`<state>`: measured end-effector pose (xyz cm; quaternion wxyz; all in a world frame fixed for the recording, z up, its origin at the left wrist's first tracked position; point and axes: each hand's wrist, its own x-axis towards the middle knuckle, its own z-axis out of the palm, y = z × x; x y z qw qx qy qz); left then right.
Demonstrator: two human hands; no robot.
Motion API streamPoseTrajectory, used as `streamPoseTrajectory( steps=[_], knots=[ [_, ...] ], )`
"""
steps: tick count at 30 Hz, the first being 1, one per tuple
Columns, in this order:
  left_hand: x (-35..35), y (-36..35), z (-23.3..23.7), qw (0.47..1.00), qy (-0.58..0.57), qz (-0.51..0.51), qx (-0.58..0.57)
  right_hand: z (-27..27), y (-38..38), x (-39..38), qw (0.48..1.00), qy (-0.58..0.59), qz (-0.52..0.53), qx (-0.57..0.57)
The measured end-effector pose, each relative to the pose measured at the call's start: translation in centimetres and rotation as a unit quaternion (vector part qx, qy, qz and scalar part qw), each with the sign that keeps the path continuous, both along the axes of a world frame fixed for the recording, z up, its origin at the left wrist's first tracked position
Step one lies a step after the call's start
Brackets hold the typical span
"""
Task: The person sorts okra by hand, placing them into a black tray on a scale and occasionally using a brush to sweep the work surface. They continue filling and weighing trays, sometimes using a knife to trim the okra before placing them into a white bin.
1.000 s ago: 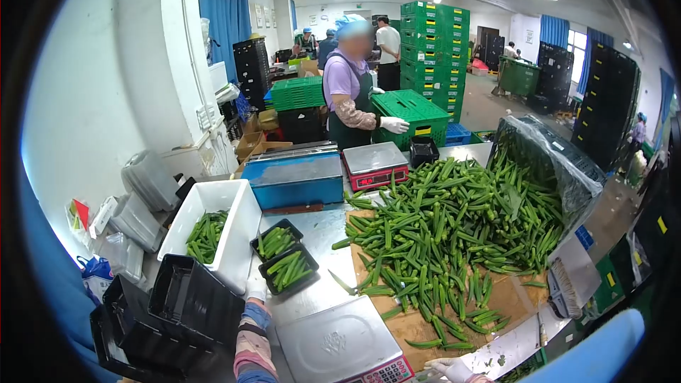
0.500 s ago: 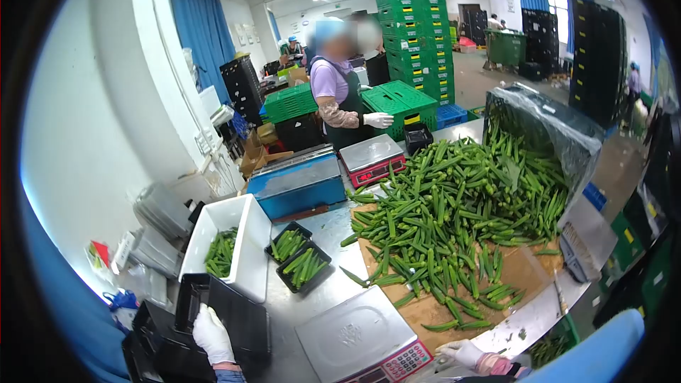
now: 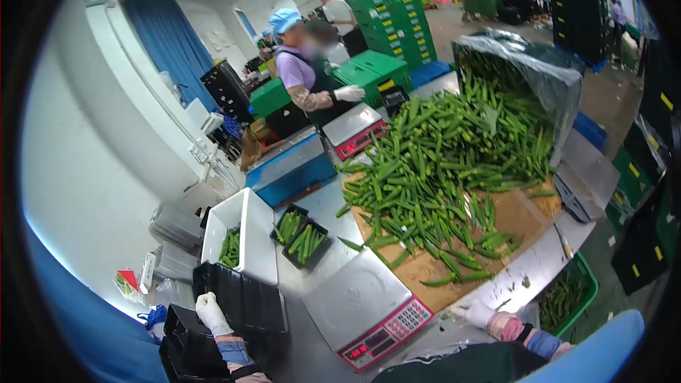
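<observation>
While left hand (image 3: 212, 313) grips black trays (image 3: 245, 299) (right hand (image 3: 477, 313): can't tell), scale digits (image 3: 359, 350) blur.

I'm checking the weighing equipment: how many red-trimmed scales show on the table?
2. The near scale sits to the near left of the okra pile; the far scale stands beside the blue box. Others may be hidden.

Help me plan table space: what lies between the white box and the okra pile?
Two black trays of okra, on the metal tabletop, in the head view.
</observation>
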<state>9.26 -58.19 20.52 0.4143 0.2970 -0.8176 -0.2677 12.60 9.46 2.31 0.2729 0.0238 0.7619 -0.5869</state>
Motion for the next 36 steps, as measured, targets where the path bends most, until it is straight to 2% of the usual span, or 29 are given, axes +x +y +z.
streamPoseTrajectory(
  steps=[2,3,4,5,6,7,9,10,11,12,13,14,15,16,18,19,21,22,25,26,27,28,29,30,32,33,34,35,36],
  knots=[
    [-0.1,0.8,0.0,0.998,0.019,0.043,-0.043,-0.3,0.1,0.2,0.999,0.034,0.014,0.034],
    [-0.5,-0.3,-0.4,0.998,0.044,0.031,-0.022,0.4,0.1,0.7,0.995,0.101,-0.012,0.023],
    [-0.5,0.7,0.1,0.993,0.105,0.043,-0.036,1.2,0.5,0.4,0.997,0.063,0.019,0.051],
    [-0.1,1.9,0.8,0.984,0.114,0.082,-0.108,2.6,0.6,0.5,0.997,0.065,0.015,0.036],
    [0.3,3.2,1.8,0.969,0.121,0.114,-0.183,-0.4,0.4,0.9,0.995,0.055,-0.029,-0.072],
    [0.6,6.1,3.1,0.966,0.116,0.086,-0.213,-0.7,0.7,0.8,0.999,0.013,-0.022,-0.024],
    [0.7,14.3,4.4,0.973,0.084,0.013,-0.217,-2.6,1.3,1.0,0.995,-0.021,-0.043,-0.087],
    [0.6,17.9,3.7,0.972,0.045,-0.059,-0.225,-2.7,1.6,1.0,0.998,-0.022,-0.027,-0.060],
    [0.5,20.3,1.8,0.973,0.017,-0.133,-0.187,-2.1,1.9,0.9,0.997,-0.027,-0.031,-0.062],
    [0.8,22.8,-0.1,0.963,-0.073,-0.172,-0.193,-1.3,2.1,0.9,0.997,-0.031,-0.034,-0.065],
    [1.5,26.4,-1.2,0.941,-0.111,-0.272,-0.167,-1.0,2.4,0.9,0.995,-0.042,-0.044,-0.077],
    [1.8,26.0,-3.9,0.889,-0.172,-0.360,-0.226,-0.9,2.6,0.8,0.993,-0.051,-0.052,-0.088],
    [2.2,24.6,-7.5,0.823,-0.267,-0.397,-0.307,-0.9,2.9,0.5,0.991,-0.058,-0.062,-0.100],
    [2.5,26.3,-7.5,0.783,-0.366,-0.399,-0.307,-1.2,3.5,0.1,0.994,-0.040,-0.061,-0.082],
    [3.4,28.2,-7.7,0.826,-0.299,-0.422,-0.226,-2.4,5.0,-0.1,0.997,-0.001,-0.061,-0.046],
    [3.5,30.0,-7.0,0.838,-0.277,-0.416,-0.218,-4.3,5.6,0.0,0.989,0.111,-0.073,0.061],
    [2.5,35.1,-4.5,0.863,-0.234,-0.401,-0.202,-4.4,6.4,-1.3,0.967,0.175,-0.093,0.157],
    [2.1,37.5,-4.3,0.864,-0.235,-0.423,-0.139,-4.4,6.7,-2.3,0.952,0.207,-0.101,0.204],
    [-0.7,44.6,-6.6,0.838,-0.170,-0.510,-0.094,-5.2,6.4,-5.5,0.862,0.391,-0.064,0.315],
    [-2.5,48.2,-10.7,0.828,-0.184,-0.525,-0.066,-5.9,6.3,-6.5,0.845,0.383,-0.033,0.372],
    [-3.8,50.1,-13.2,0.822,-0.184,-0.524,-0.126,-6.7,6.1,-7.4,0.821,0.374,-0.006,0.432],
    [-5.3,51.7,-15.2,0.792,-0.246,-0.494,-0.260,-7.0,5.9,-7.9,0.792,0.364,0.020,0.491],
    [-6.6,52.6,-17.9,0.771,-0.279,-0.482,-0.309,-5.9,6.1,-8.1,0.820,0.320,0.027,0.474],
    [-7.3,53.3,-19.7,0.775,-0.259,-0.479,-0.320,-5.5,6.4,-8.1,0.883,0.253,-0.008,0.396],
    [-8.3,53.7,-21.7,0.745,-0.352,-0.471,-0.316,-5.4,7.2,-7.6,0.966,0.102,-0.079,0.224],
    [-8.3,53.3,-22.4,0.752,-0.353,-0.481,-0.281,-7.5,8.3,-7.3,0.988,0.072,-0.104,0.084],
    [-8.3,53.0,-22.0,0.757,-0.353,-0.492,-0.246,-7.1,9.0,-7.1,0.993,-0.004,-0.121,0.011],
    [-8.3,53.1,-21.2,0.764,-0.367,-0.493,-0.197,-5.9,9.9,-6.8,0.985,-0.079,-0.137,-0.063],
    [-8.2,53.0,-21.1,0.771,-0.371,-0.517,0.025,-4.7,10.6,-6.4,0.967,-0.155,-0.150,-0.136]
  ],
)
